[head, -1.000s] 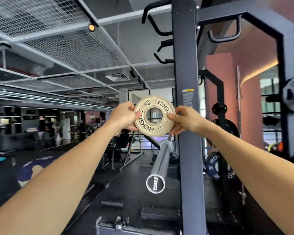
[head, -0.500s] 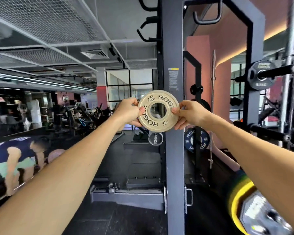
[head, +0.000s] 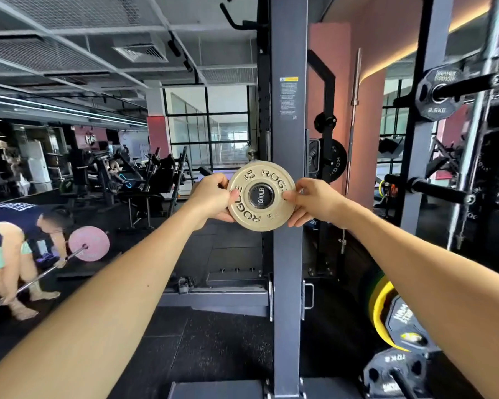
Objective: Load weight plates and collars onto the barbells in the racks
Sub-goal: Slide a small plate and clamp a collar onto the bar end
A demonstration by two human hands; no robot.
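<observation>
Plate-loading step: plate [head: 261, 195] meeting bar end [head: 261, 195].
L hand [head: 213, 197] & R hand [head: 311, 201] pinch plate rims; bar end fills the bore between them. Next, prob.: push plate straight away from hands, kept square.

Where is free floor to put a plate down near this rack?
Bare black floor lies left of the rack upright, in front of the base crossbar. The right side is crowded: a yellow-rimmed plate and a black plate lie there.
</observation>
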